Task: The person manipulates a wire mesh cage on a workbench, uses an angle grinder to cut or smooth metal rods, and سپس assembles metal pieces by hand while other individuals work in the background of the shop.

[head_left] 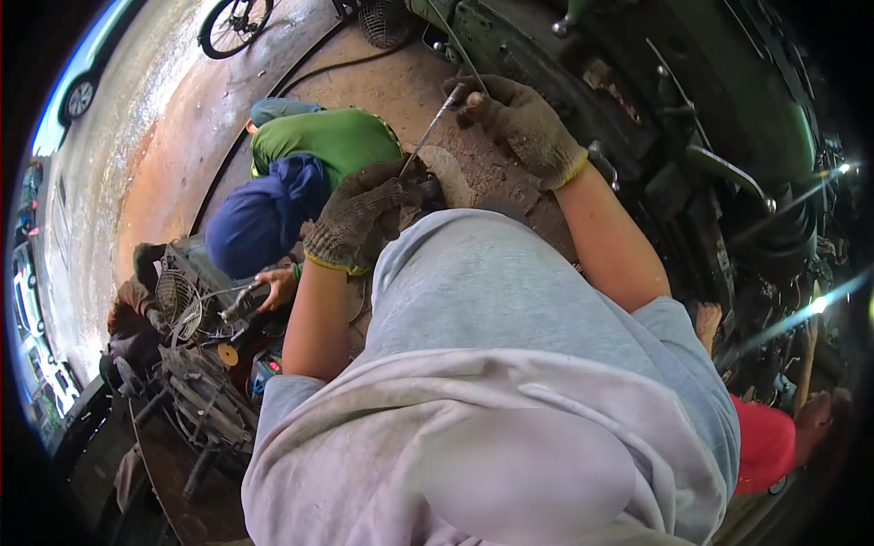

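Both my hands wear dirty brown knit gloves with yellow cuffs. A thin metal rod slants between them over the floor. My left hand is closed round the rod's lower end, and a dark object beside those fingers is too unclear to name. At the rod's upper end, the curled fingers of my right hand grip its tip. A second thin rod runs from the machinery down to my right hand; whether that hand holds it too, I cannot tell.
A co-worker in a green shirt and blue head cloth bends close at my left, a hand near a wire fan guard and piled metal parts. Dark green machinery with protruding levers stands right. Someone in red is at lower right. A cable crosses the floor.
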Demonstrator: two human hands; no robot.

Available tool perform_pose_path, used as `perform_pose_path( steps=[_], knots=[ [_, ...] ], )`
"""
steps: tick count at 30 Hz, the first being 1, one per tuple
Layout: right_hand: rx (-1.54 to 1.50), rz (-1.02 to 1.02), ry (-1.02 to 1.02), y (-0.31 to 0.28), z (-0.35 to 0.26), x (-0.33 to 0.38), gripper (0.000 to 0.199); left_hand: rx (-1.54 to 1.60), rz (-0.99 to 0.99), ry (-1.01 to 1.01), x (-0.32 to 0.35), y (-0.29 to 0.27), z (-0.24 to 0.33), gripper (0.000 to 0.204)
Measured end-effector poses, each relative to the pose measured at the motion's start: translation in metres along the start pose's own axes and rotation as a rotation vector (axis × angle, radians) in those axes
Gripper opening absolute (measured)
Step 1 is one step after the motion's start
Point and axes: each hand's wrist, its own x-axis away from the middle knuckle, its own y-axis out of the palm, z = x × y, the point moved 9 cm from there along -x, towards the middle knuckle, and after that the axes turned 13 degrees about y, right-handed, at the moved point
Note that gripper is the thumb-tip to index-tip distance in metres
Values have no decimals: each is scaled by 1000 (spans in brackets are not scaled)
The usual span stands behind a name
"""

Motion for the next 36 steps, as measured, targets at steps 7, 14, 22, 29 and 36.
perform_pose_path(
  steps=[7, 14, 22, 29, 36],
  knots=[
    [71, -47, -38, 0, -70, -85, 24, -480, 23, 364, -79, -26, 82, 38],
    [78, -82, -161, -19, -111, -135, 27, -624, 109, 665, -158, -19, 145, 28],
    [60, -10, -84, -71, -129, -146, 27, -772, 145, 780, -210, -21, 207, 19],
    [89, 71, -226, -84, -164, -195, 22, -416, 120, 698, -277, -60, 260, 33],
    [58, 34, -25, -50, -195, -307, 22, -379, 158, 715, -355, -151, 340, 35]
  ],
)
